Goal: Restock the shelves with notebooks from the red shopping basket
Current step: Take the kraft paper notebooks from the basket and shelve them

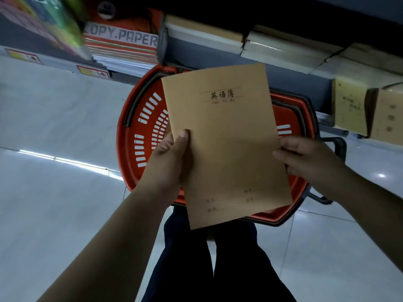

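A tan notebook (pixel 226 140) with black printed characters near its top is held flat above the red shopping basket (pixel 139 127), which stands on the floor in front of the shelf. My left hand (pixel 168 160) grips the notebook's left edge, thumb on the cover. My right hand (pixel 305 158) pinches its right edge with fingers on top. The notebook hides most of the basket's inside, so its contents cannot be seen.
Stacks of similar tan notebooks (pixel 283 51) fill the low shelf behind the basket. Packs of copy paper (pixel 122 46) lie to their left. More tan notebooks (pixel 351 110) stand upright at the right. White tiled floor (pixel 54 138) spreads to the left; dark trouser legs (pixel 218 269) show below.
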A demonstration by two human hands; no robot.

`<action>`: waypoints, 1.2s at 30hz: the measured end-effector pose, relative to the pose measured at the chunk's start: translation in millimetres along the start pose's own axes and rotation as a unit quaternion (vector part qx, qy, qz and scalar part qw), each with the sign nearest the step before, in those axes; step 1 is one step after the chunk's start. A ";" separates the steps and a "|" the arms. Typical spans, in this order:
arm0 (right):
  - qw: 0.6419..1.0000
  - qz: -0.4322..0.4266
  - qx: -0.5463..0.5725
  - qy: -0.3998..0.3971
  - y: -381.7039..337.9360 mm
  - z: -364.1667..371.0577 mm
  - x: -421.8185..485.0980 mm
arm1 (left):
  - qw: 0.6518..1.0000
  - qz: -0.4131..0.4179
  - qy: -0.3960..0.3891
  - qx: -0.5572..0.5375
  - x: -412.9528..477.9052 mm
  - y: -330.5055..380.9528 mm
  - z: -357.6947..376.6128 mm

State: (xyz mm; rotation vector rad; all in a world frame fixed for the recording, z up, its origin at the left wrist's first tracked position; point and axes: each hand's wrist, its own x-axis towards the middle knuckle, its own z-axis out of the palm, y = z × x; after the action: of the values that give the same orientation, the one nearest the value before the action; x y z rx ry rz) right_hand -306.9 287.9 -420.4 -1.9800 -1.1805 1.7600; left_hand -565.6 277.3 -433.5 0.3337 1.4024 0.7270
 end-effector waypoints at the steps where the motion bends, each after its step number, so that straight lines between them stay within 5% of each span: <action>1: 1.000 -0.002 0.016 0.010 -3.9 1.0 -6.7 | 1.000 0.000 0.008 0.004 0.3 4.4 0.1; 9: 0.992 -0.040 0.088 0.076 -42.8 2.8 -55.9 | 0.998 0.003 0.053 0.026 -25.9 54.9 6.7; 18: 0.973 -0.098 0.141 0.156 -72.5 9.2 -90.6 | 0.976 0.173 0.066 0.113 -62.8 101.6 14.7; 36: 0.955 -0.120 0.168 0.212 -145.5 -9.4 -198.2 | 0.973 0.221 -0.016 0.065 -159.2 189.1 43.7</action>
State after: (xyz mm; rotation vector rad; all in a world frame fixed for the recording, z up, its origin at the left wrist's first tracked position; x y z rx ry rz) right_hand -346.5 247.4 -181.0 -1.7976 -0.8676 1.2339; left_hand -573.2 325.3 -187.1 0.7733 1.3605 0.9875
